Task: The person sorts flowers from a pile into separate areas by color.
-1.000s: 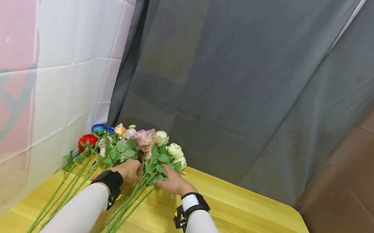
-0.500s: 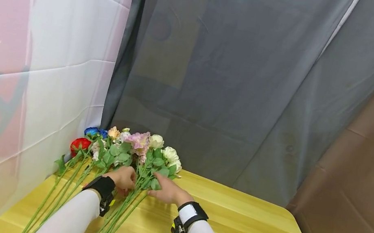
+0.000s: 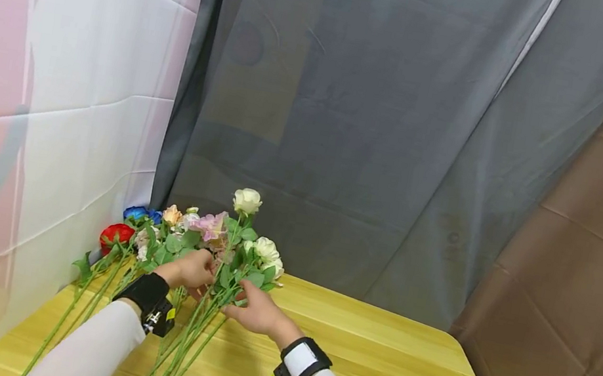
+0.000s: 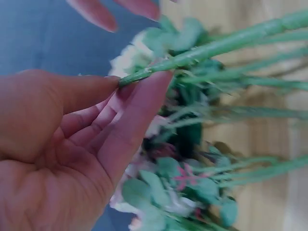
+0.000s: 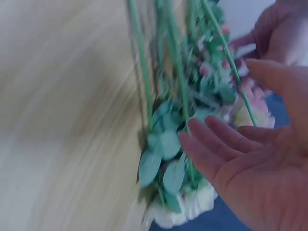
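Your left hand [image 3: 191, 269] pinches a stem [image 4: 211, 49]; lift it gently. The white rose [image 3: 247, 201], likely on that stem, stands above the pink flower [image 3: 209, 225]. Your right hand [image 3: 261, 312], fingers loosely spread, gripping nothing, should steady the lower white flowers [image 3: 268, 251].

Shows bare left hand [image 3: 192, 269] and bare right hand [image 3: 260, 313] beyond plain white sleeves [image 3: 87, 344]. Wears a black left wristband [image 3: 142, 292] and a black right wristband [image 3: 320, 355] with a white patch [image 3: 300, 360]. Carries at each wrist a small black device [image 3: 164, 323] with yellow mark [image 3: 171, 314] and silvery fitting [image 3: 152, 320].
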### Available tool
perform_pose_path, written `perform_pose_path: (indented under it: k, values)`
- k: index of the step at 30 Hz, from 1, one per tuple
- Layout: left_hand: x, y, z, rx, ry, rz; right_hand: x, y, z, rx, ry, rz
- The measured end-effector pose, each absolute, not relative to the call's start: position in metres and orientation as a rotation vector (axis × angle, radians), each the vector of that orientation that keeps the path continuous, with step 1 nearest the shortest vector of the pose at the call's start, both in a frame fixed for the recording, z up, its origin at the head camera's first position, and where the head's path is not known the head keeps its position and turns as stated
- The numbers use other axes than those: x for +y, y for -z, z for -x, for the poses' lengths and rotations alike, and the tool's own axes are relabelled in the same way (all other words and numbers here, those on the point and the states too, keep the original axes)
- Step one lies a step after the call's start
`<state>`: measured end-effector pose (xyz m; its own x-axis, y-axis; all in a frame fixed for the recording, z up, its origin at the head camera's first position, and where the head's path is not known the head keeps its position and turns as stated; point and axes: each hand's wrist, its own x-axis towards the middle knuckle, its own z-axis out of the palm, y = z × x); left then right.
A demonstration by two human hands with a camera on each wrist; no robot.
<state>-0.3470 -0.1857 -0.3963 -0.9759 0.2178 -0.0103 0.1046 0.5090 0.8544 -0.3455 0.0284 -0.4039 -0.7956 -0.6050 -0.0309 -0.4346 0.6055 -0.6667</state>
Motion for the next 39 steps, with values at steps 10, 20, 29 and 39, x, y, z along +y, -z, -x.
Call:
perform_pose_path:
  k: [10, 20, 29, 39]
  values:
    - [-0.162, 0.371, 0.343, 2.573, -1.691, -0.310, 0.015, 0.399, 0.325, 2.190, 1.579, 0.670]
    - [-0.144, 0.372, 0.337, 2.673, -1.757, -0.205, 0.012, 0.402, 0.321, 2.406, 1.573, 0.674]
    - [-0.143, 0.375, 0.342, 2.565, -1.751, -0.437, 0.028, 0.401, 0.323, 2.483, 1.508, 0.710]
    - [-0.154, 0.394, 0.345, 2.805, -1.451, -0.378, 0.066, 0.414, 0.333, 2.612, 1.349, 0.696]
